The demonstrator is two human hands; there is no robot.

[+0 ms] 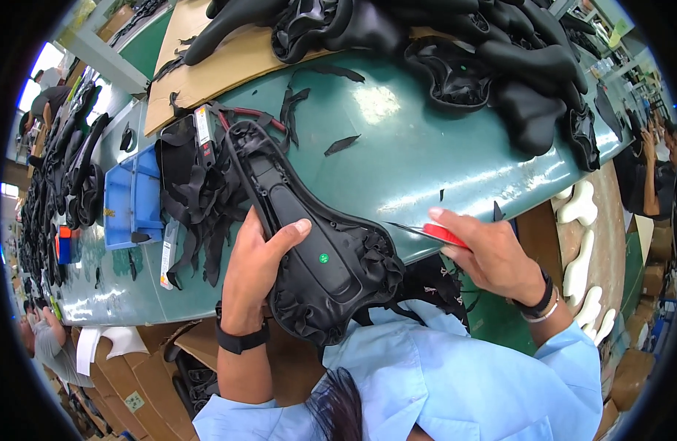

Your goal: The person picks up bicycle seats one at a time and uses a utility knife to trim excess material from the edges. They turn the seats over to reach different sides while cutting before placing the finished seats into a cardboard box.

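My left hand (pixel 259 257) is closed around the side of a black bicycle saddle (pixel 316 228), its thumb lying across the underside. The saddle is tilted with the underside up, its narrow nose pointing to the far left. A small round green sticker sits on its base, and gathered black cover material bunches at the wide rear end. To the right of the saddle, my right hand (pixel 489 253) grips a red-handled knife (pixel 445 235). The thin dark blade points left toward the saddle's rear edge and appears apart from it.
Black cover scraps (pixel 195 198) heap left of the saddle beside red-handled pliers (pixel 254 114). A blue plastic bin (pixel 133 198) stands farther left on the green table (pixel 353 169). Several black saddles (pixel 449 73) pile along the far side, near cardboard (pixel 224 55). White saddle-shaped pieces (pixel 579 204) lie at right.
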